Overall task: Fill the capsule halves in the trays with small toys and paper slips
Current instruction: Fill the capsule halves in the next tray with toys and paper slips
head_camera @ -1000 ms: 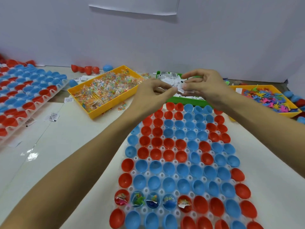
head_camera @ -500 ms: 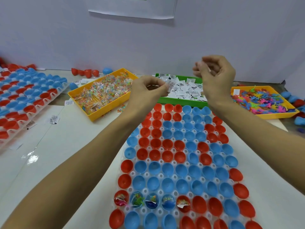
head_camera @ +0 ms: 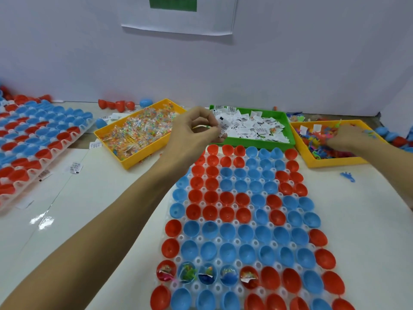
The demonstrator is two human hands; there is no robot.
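Two hands work above the tabletop (head_camera: 116, 211): the left hand (head_camera: 194, 133) pinches a paper slip (head_camera: 223, 128) just right of its grip, over the green tray (head_camera: 252, 143); below it lies the capsule tray (head_camera: 245, 238); the right hand (head_camera: 345, 137) digs among toys in the yellow tray (head_camera: 335, 161), grip state unclear

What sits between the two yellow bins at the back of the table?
In the head view, the green tray of paper slips sits between the left yellow bin and the right yellow bin.
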